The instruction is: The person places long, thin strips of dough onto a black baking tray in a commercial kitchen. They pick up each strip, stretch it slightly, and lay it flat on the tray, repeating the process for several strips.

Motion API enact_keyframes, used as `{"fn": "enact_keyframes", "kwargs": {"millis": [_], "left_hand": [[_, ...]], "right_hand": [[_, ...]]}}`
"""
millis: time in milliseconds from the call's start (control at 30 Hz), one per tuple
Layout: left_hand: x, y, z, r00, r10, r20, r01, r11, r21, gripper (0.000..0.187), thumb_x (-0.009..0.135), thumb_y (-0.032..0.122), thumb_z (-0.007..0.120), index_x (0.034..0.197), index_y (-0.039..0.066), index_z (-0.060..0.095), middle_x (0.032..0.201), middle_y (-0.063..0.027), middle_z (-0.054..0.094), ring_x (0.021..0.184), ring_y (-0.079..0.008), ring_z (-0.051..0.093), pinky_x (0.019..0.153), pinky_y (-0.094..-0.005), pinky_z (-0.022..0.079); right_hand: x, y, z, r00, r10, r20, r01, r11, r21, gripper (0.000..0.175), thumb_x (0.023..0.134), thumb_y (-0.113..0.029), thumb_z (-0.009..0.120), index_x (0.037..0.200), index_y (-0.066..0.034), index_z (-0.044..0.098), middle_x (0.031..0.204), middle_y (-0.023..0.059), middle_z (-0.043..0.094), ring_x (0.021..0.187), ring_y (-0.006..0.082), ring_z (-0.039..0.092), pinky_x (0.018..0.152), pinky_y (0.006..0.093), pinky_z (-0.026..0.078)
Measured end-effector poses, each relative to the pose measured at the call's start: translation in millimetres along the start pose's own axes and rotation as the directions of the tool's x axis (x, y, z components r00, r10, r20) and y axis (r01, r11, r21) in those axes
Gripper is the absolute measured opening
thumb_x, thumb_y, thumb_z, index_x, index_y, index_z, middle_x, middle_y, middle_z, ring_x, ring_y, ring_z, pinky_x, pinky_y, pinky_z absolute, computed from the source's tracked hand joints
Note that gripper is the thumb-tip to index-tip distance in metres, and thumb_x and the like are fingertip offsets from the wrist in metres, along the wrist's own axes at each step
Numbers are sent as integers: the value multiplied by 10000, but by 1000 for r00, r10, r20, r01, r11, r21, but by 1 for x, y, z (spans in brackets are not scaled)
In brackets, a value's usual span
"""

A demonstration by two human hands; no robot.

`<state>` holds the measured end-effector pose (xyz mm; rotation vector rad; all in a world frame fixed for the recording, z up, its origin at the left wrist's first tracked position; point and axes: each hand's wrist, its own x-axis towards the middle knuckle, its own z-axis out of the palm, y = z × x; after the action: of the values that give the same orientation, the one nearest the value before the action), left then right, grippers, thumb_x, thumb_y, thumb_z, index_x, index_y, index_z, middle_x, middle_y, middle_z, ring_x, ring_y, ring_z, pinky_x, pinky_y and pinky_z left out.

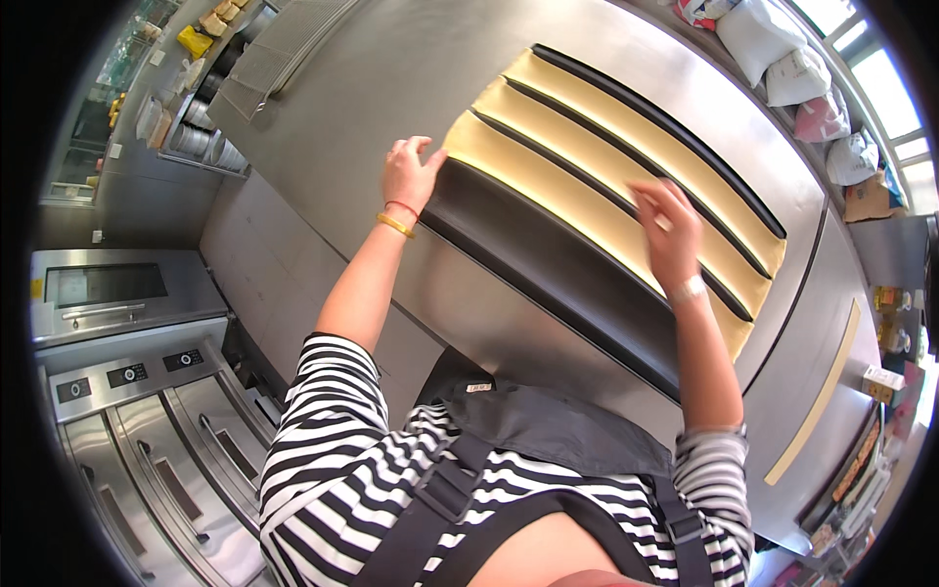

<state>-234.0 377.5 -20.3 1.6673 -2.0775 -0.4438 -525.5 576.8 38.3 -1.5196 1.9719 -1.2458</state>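
A black baking tray with long troughs (pixel 543 257) lies on the steel worktop before me. Strips of pale yellow dough (pixel 565 210) line three of its troughs, parted by black ridges; the nearest trough is bare and black. My left hand (pixel 412 170) is at the tray's left end, thumb by the corner of the nearest strip, fingers bent and holding nothing. Over the right half of the strips is my right hand (pixel 669 227), blurred, with curled fingers; whether it touches the dough or holds a small piece cannot be told.
Wire racks (pixel 282 51) rest at the worktop's far left. A long pale strip (pixel 814 396) lies on the surface to the right. Steel deck ovens (pixel 161 447) stand at lower left, a shelf with round tins (pixel 194 139) at upper left. Filled bags (pixel 799 77) line the window side.
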Motion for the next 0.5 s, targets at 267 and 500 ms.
{"fn": "enact_keyframes", "kwargs": {"millis": [267, 500], "left_hand": [[35, -1, 11, 988, 45, 145, -37, 998, -57, 153, 714, 212, 703, 744, 76, 640, 709, -66, 655, 667, -242, 637, 622, -351, 501], [50, -20, 15, 950, -69, 305, 192, 898, -395, 167, 751, 134, 694, 808, 5, 604, 704, -73, 649, 645, -150, 616, 606, -286, 491]], "right_hand": [[178, -38, 196, 715, -323, 620, 509, 848, -146, 291, 767, -12, 558, 1030, -109, 639, 1053, 89, 617, 921, 267, 611, 779, 367, 490], [213, -39, 218, 614, -120, 780, 428, 881, -201, 29, 760, -12, 607, 773, -37, 615, 778, 97, 623, 781, 249, 622, 656, 357, 480]]}}
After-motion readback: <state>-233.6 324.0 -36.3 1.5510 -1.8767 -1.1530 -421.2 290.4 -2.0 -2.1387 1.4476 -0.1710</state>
